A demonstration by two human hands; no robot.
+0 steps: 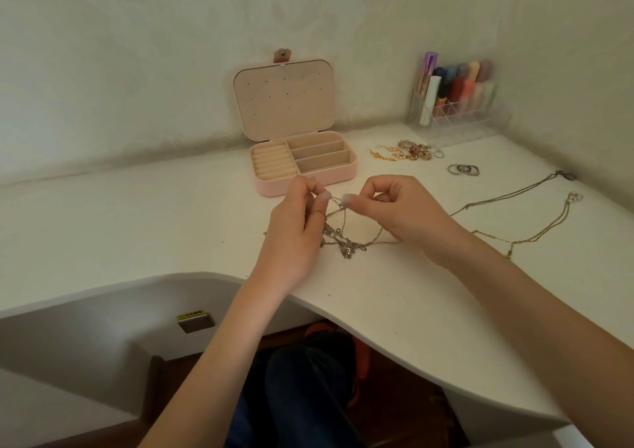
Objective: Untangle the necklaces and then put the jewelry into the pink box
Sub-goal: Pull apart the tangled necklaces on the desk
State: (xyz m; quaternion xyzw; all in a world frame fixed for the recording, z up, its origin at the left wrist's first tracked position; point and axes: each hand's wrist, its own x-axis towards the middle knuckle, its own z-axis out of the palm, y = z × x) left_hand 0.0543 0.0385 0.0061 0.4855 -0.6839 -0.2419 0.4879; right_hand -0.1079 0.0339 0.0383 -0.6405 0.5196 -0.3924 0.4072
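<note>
A knot of thin necklaces (346, 241) lies on the white desk (137, 228) just below my hands. My left hand (295, 228) and my right hand (398, 207) each pinch the same short stretch of chain (337, 201), held a little above the desk between them. The pink box (308, 178) stands open right behind my hands, its lid upright and its compartments showing nothing inside. Two long chains (535, 234) trail away to the right across the desk.
Earrings and a beaded bracelet (408, 150) lie to the right of the box, with rings (463, 169) near them. A clear organiser with lipsticks (456, 104) stands in the back right corner. The desk's curved front edge (343, 313) runs under my forearms.
</note>
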